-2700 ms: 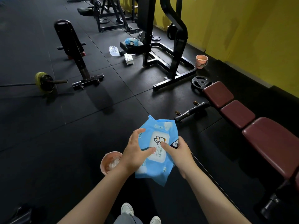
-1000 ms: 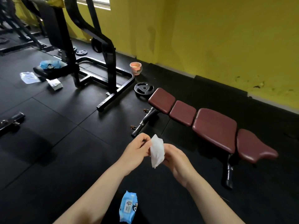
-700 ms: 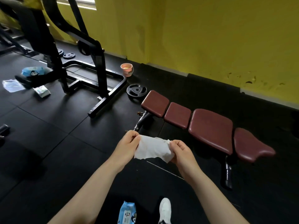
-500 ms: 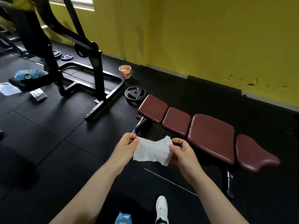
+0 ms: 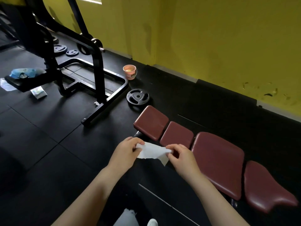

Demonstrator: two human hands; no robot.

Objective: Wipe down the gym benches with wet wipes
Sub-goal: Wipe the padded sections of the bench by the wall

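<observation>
Head view, looking down at two bare forearms over a black gym floor. Left hand and right hand each pinch one end of a white wipe, held stretched between them in the air, just in front of a dark red bench. A weight plate lies on the floor beyond the bench's far end, with a pink cup near the yellow wall. A black rack stands to the left.
</observation>
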